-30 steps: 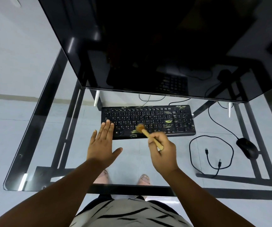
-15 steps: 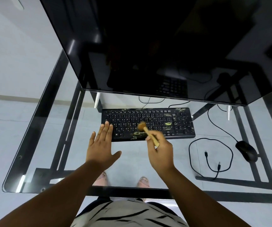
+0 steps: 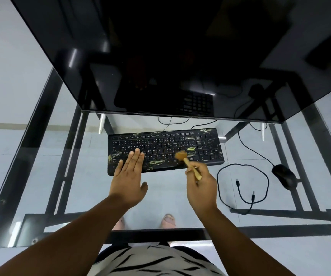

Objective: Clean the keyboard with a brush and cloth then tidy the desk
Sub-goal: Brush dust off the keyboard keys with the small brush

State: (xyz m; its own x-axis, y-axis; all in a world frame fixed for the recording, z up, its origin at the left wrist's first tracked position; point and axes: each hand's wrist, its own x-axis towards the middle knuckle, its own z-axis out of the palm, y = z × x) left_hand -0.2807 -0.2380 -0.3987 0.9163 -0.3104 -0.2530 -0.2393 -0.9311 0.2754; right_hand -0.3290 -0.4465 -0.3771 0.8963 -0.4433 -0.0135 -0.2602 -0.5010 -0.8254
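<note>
A black keyboard (image 3: 166,144) lies on the glass desk (image 3: 77,188) below the monitor, smeared with yellowish-green dirt on several keys. My left hand (image 3: 129,178) lies flat with straight fingers pressing the keyboard's lower left part. My right hand (image 3: 199,184) grips the wooden handle of a small brush (image 3: 182,157), whose brown bristles touch the keys right of the keyboard's middle. No cloth is visible.
A large dark monitor (image 3: 160,56) overhangs the back of the desk. A black mouse (image 3: 284,176) with its cord sits at the right. A loose looped black cable (image 3: 242,184) lies between the keyboard and the mouse. Feet show through the glass.
The brush has swept to the right across the keys, and my right hand moved right with it. My left hand stays flat on the keyboard's left part.
</note>
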